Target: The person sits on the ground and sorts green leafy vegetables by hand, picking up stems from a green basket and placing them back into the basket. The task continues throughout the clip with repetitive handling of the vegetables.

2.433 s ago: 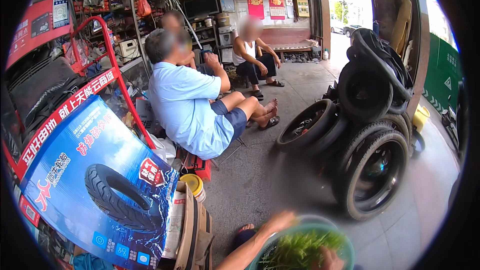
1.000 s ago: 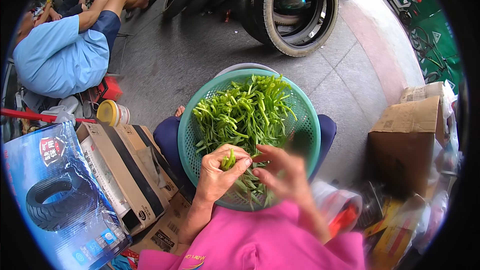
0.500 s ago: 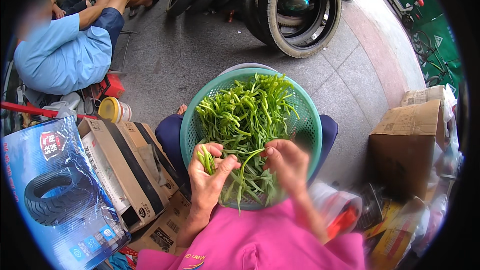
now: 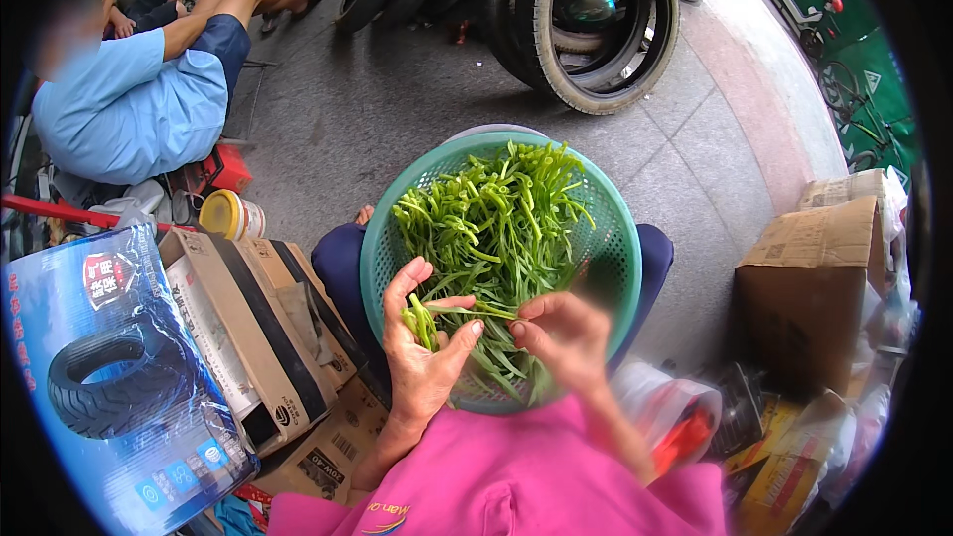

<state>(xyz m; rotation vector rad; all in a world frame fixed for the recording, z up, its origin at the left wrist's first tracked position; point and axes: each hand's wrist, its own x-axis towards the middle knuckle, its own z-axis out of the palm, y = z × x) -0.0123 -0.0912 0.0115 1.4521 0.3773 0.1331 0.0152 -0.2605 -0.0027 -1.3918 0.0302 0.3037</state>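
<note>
While both hands are up over the greens, one thin green stem (image 4: 493, 311) sits right in the gap between them, its right end pinched between the thumb and index finger of the right hand (image 4: 570, 334), just above the leaves. It runs left toward the thumb and fingertips of the left hand (image 4: 421, 362); can't tell if they're actually touching it. That left hand is grasping a few short stems (image 4: 420, 322) tucked across its fingers, palm half open and index finger raised.

Right under the hands is a big heap of leafy greens (image 4: 491, 213), cut ends bunched toward the far side, inside a green plastic basket (image 4: 610, 223) set between two dark blue knees. Pink shirt (image 4: 516, 467) nearest the camera. Cardboard boxes (image 4: 273, 323) to the left, another brown box (image 4: 799, 288) to the right, and tires (image 4: 596, 102) standing on the floor beyond.
</note>
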